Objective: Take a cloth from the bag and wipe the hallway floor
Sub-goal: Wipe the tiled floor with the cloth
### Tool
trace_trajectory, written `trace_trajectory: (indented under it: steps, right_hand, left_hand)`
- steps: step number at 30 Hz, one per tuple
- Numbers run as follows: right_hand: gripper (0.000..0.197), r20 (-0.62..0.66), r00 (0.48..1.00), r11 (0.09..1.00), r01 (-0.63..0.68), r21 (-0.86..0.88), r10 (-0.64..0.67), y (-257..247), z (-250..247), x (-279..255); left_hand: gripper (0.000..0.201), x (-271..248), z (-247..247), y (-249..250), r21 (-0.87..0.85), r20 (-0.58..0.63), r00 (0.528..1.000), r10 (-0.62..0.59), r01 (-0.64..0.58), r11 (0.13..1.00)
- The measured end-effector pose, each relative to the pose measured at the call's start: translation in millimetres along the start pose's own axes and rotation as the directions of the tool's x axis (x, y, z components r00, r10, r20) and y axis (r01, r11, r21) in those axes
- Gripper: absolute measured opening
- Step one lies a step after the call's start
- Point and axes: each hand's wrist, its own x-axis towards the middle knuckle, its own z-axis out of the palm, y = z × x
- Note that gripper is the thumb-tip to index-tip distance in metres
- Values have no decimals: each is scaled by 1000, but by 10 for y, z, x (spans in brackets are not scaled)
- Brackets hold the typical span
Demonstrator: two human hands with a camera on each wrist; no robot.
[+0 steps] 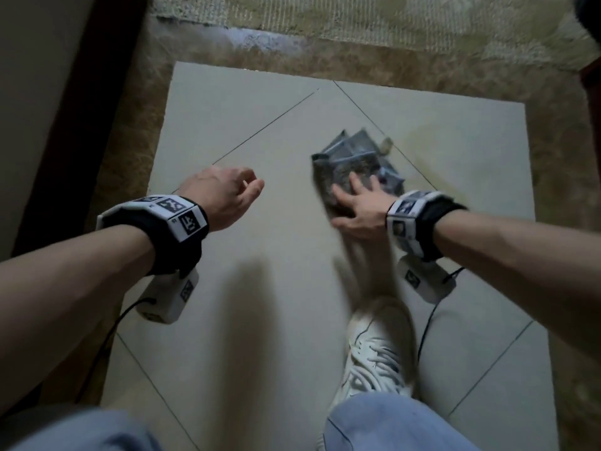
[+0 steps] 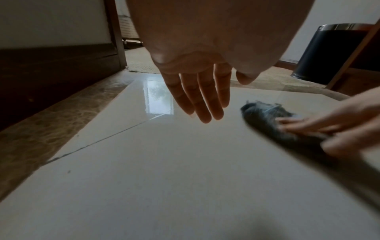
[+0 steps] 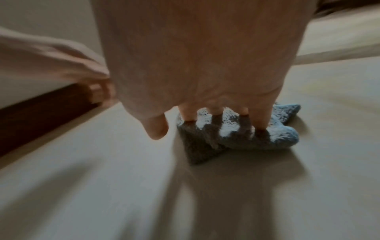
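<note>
A folded grey-blue cloth (image 1: 351, 157) lies on the pale tiled hallway floor (image 1: 260, 255), right of centre. My right hand (image 1: 354, 196) presses flat on its near part with spread, straight fingers (image 3: 261, 118); the cloth (image 3: 277, 134) sticks out beyond them and is motion-blurred. My left hand (image 1: 250, 187) hovers over bare tile to the cloth's left, holding nothing. In the left wrist view its fingers (image 2: 203, 104) hang relaxed, and the cloth (image 2: 263, 116) shows under the right hand (image 2: 329, 128). No bag is in view.
A beige rug (image 1: 357, 24) lies beyond the tiles. A brown marble border (image 1: 130, 141) and a dark skirting (image 1: 65, 125) run along the left. My white shoe (image 1: 377, 349) and jeans knee (image 1: 390, 424) are close below the right hand. A black bin (image 2: 329, 53) stands far right.
</note>
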Motion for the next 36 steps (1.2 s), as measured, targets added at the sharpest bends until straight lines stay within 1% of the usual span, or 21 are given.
trace_trajectory:
  steps: [2, 4, 5, 6, 8, 9, 10, 12, 14, 16, 19, 21, 23, 25, 27, 28, 30, 31, 33, 34, 36]
  right_hand:
    - [79, 54, 984, 979, 175, -107, -170, -416, 295, -200]
    - [76, 110, 936, 909, 350, -226, -333, -831, 636, -419]
    - [75, 128, 911, 869, 412, -275, -392, -964, 760, -479]
    - [73, 145, 890, 833, 456, -314, -433, -1018, 820, -506]
    - [69, 138, 846, 775, 529, -345, -516, -874, 766, -448]
    - [67, 118, 840, 766, 533, -360, -529, -693, 700, -372]
    - [65, 83, 858, 783, 499, -371, -507, -466, 624, -286]
    - [67, 0, 927, 872, 353, -339, -375, 27, 467, -170]
    - [67, -47, 976, 943, 192, -270, -212, 419, 339, -144]
    - [67, -57, 993, 980, 88, -179, -99, 600, 281, -165]
    - [77, -87, 996, 998, 22, -61, -27, 454, 354, -204]
    - [84, -92, 995, 998, 39, -43, -43, 200, 455, -249]
    - [86, -92, 986, 985, 130, -109, -141, -65, 567, -309]
    - [83, -69, 961, 950, 253, -183, -269, -335, 677, -379]
    - [71, -28, 938, 918, 331, -217, -345, -585, 751, -424]
    - [61, -37, 934, 917, 341, -207, -356, -683, 750, -437]
    - [44, -127, 923, 925, 342, -164, -364, -818, 702, -434]
    - [42, -173, 917, 930, 340, -138, -360, -856, 664, -433]
    - [50, -217, 910, 936, 342, -83, -352, -880, 609, -399]
    - [53, -208, 914, 937, 343, -64, -348, -880, 595, -376]
    - [52, -177, 924, 940, 342, -14, -339, -859, 605, -364]
  left_hand:
    - [38, 31, 2, 89, 21, -5, 1000, 30, -30, 999]
    - [39, 79, 10, 200, 38, -12, 999, 53, -53, 998]
    - [39, 102, 7, 260, 34, -12, 998, 57, -56, 998]
    - [40, 125, 7, 319, 26, -8, 998, 56, -56, 998]
    - [39, 149, 19, 451, -10, 0, 998, 64, -64, 998]
    - [38, 148, 27, 526, -29, -5, 997, 76, -76, 997]
    - [37, 148, 30, 595, -38, -14, 996, 89, -90, 995]
    - [35, 134, 35, 669, -43, -29, 994, 105, -106, 993]
    - [35, 118, 35, 662, -58, -34, 995, 90, -92, 994]
    - [36, 106, 44, 620, -75, -33, 997, 75, -77, 994]
    - [37, 70, 47, 565, -54, -35, 997, 71, -73, 996]
    - [38, 43, 51, 531, -41, -36, 997, 72, -73, 996]
    - [39, 21, 43, 537, -29, -29, 996, 78, -79, 996]
    - [38, 10, 33, 576, -21, -22, 995, 97, -98, 995]
    - [37, -4, 11, 637, -11, -22, 993, 117, -117, 993]
    - [37, -8, 6, 667, -4, -23, 992, 125, -125, 992]
    - [36, -17, 5, 709, 11, -25, 990, 140, -139, 990]
    - [36, -26, 6, 720, 15, -24, 989, 144, -144, 990]
    - [34, -43, 5, 709, 7, -32, 989, 146, -146, 989]
    - [34, -44, -6, 687, 3, -36, 989, 142, -142, 990]
    - [33, -29, -28, 609, -3, -39, 992, 120, -120, 993]
